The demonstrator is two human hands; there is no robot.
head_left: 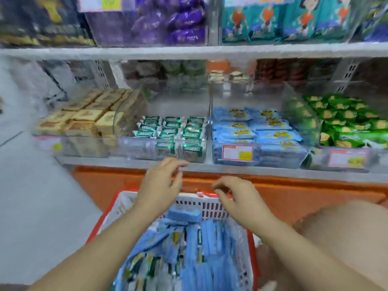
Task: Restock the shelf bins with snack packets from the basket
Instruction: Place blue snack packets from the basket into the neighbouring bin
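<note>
A: What are the fingers doing?
B: On the left hand (161,181) the fingers (178,164) are stretched forward and loosely spread, holding nothing. Their tips lie at the front edge of the shelf (117,161), just below the bin of green-and-white packets (174,131)
A: And the other one?
B: On the right hand (235,194) the fingers (220,198) hook downward over the far rim of the basket (100,219). Blur hides whether they grip the rim or only hover, so I cannot tell
A: Where is the stock?
B: Blue snack packets (201,248) fill the basket, most standing on edge, with a single blue packet (184,214) lying flat on top by the far wall. A few green-printed packets (147,269) sit at its near left. The basket stands under both forearms, against the orange base panel (105,181)
A: And the bins?
B: The clear bin of matching blue packets (252,131) is above and right of the hands, nearly full. Brown cakes (84,116) lie left of the green-and-white bin, green bags (346,122) at the far right
</note>
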